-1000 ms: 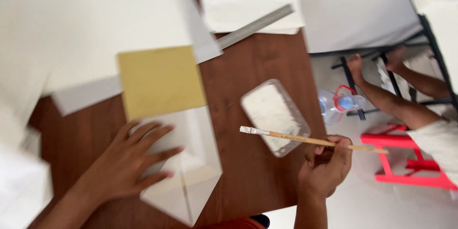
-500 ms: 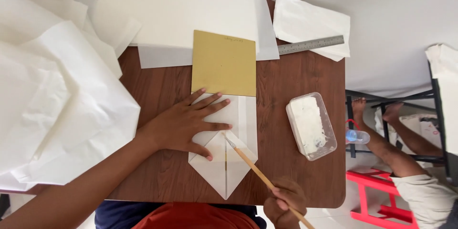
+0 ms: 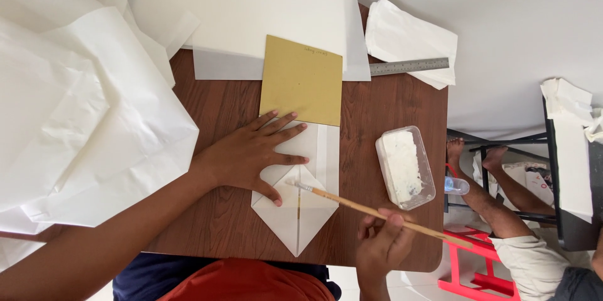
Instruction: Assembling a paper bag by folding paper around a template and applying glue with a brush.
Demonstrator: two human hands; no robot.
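My left hand [image 3: 251, 153] lies flat with fingers spread on a folded white paper piece [image 3: 301, 213] that ends in a point toward me. A yellow-brown square card [image 3: 303, 80] sits on the paper's far end. My right hand [image 3: 383, 246] grips a long wooden-handled brush [image 3: 370, 211]; its bristle tip touches the folded paper beside my left thumb. A clear plastic tub of white paste [image 3: 405, 166] stands just right of the paper.
Large crumpled white sheets [image 3: 75, 106] cover the brown table's [image 3: 213, 219] left side, and flat white sheets [image 3: 251, 6] lie at the far edge. A metal ruler [image 3: 408, 66] rests on paper at the far right. Another person's legs [image 3: 496, 194] and a red stool [image 3: 465, 269] are beyond the right edge.
The view swung left and steadied. My right hand carried the brush from the paste tub to the folded paper, where its tip now rests. My left hand stayed pressed on the paper.
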